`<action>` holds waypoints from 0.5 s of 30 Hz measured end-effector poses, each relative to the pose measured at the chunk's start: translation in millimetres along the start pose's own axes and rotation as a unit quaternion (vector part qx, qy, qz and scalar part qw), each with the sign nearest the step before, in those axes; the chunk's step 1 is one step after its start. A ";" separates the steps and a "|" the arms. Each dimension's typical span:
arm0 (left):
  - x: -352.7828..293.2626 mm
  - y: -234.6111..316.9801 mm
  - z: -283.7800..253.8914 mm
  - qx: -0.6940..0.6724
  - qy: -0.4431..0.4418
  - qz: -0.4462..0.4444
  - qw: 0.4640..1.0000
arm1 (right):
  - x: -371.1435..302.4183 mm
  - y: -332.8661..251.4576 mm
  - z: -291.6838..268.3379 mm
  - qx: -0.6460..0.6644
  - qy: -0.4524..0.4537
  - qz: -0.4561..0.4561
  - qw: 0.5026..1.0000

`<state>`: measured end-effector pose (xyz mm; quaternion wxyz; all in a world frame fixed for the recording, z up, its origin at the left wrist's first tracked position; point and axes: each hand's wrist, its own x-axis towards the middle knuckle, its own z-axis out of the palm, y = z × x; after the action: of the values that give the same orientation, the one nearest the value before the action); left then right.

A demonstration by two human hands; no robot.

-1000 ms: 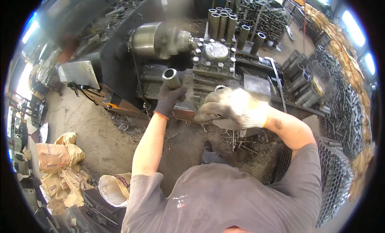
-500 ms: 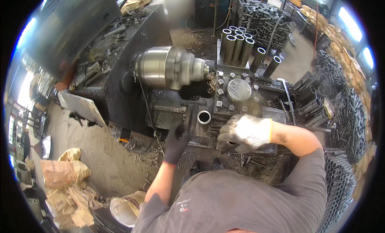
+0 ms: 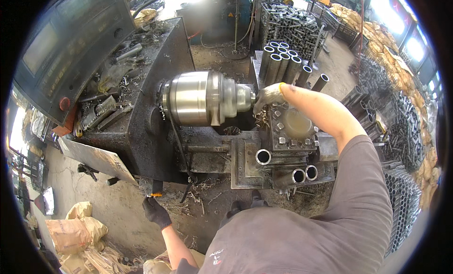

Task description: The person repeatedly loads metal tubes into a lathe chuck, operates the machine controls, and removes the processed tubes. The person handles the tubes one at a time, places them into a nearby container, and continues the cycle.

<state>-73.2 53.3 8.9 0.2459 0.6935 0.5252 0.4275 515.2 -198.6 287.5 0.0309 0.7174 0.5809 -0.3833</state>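
My right hand (image 3: 269,96), in a pale, soiled glove, reaches over the tool post (image 3: 295,125) beside the nose of the lathe chuck (image 3: 188,98). Its fingers bend down near curled metal chips (image 3: 262,118), and their tips are hidden. Low on the left, my left hand (image 3: 156,213) in a black glove is just below an orange-tipped part (image 3: 155,195), its fingers apart. Whether they touch that part is unclear. One steel tube (image 3: 263,157) stands in front of the tool post. Two more tubes, a left one (image 3: 296,176) and a right one (image 3: 311,172), sit farther right.
Several upright tubes (image 3: 278,68) stand behind the tool post. Stacked tubes (image 3: 398,193) fill the right side. A tilted metal plate (image 3: 96,160) juts out at left. Brown paper sacks (image 3: 71,234) lie on the floor, with metal shavings (image 3: 203,193) beneath the lathe.
My right hand has gone from the front tubes up to the tool post beside the chuck. My left hand has moved down and left, away from the lathe bed. The view has shifted.
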 end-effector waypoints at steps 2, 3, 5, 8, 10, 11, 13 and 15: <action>9.8 1.5 -7.3 -0.274 -0.125 -0.222 0.927 | 11.0 9.8 9.6 0.226 0.046 0.228 0.946; 11.5 1.9 -10.2 -0.342 -0.133 -0.277 0.888 | 11.0 13.3 14.6 0.220 0.099 0.250 0.938; 2.3 5.1 -14.9 -0.464 -0.135 -0.379 0.789 | -4.2 20.9 14.3 0.219 0.144 0.184 0.947; -40.3 22.6 -15.9 -0.280 -0.088 -0.345 0.892 | -50.1 24.4 -7.4 0.453 0.259 0.132 0.843; -62.8 43.2 -8.4 -0.223 -0.099 -0.304 0.921 | -81.0 13.3 -24.3 0.472 0.506 0.106 0.715; -72.9 53.9 -5.1 -0.231 -0.119 -0.282 0.924 | -89.4 5.5 -32.6 0.350 0.652 0.142 0.658; -83.3 76.4 6.8 -0.216 -0.156 -0.213 0.940 | -92.3 -8.1 -49.7 0.208 0.784 0.048 0.583; -81.2 102.3 25.4 -0.166 -0.197 -0.122 0.959 | -69.5 -13.9 -65.2 -0.139 0.829 -0.110 0.530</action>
<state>-5.3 -53.6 49.6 0.5061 0.6439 0.4691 0.3304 534.6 -218.4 379.7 -0.4076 0.6296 0.4658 0.4696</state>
